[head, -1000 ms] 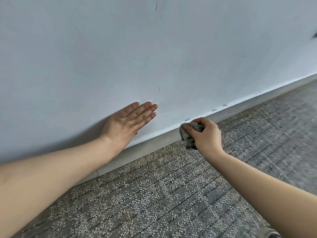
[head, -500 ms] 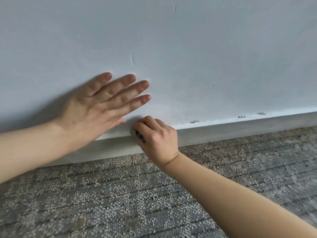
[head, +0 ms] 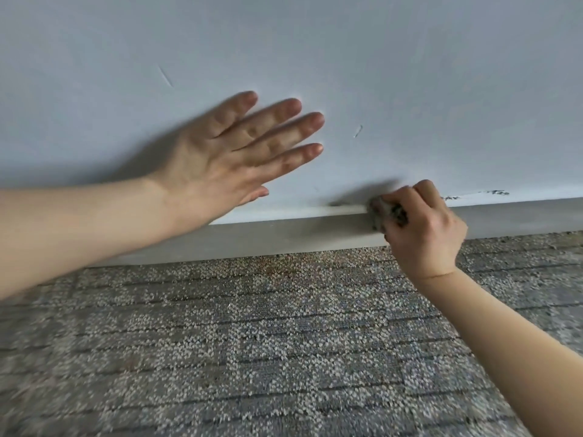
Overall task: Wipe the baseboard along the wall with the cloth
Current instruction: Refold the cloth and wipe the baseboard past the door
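A: Where is the cloth (head: pixel 387 216) at this moment?
B: It is a small grey wad, pressed on the top edge of the baseboard (head: pixel 284 236), to the right of the middle of the view. Only a little of it shows — most is hidden inside the fist.
A: Which hand has it?
B: The right hand (head: pixel 422 230). Its fingers are curled tightly around the cloth, and the forearm comes in from the lower right.
A: And the baseboard itself?
B: It is a grey strip along the foot of the pale wall (head: pixel 410 74), just above the carpet (head: pixel 252 342).
A: What about the other hand?
B: The left hand (head: pixel 227 162) is spread flat with its palm toward the wall, above the baseboard and well apart from the cloth — fingers straight, holding nothing. It is blurred, so I cannot tell if it presses.
A: Anything else?
B: Some dark marks (head: pixel 495 193) are just above the baseboard, right of the right hand, and a thin scratch (head: pixel 165 76) is higher up on the left. The carpet is grey and speckled.
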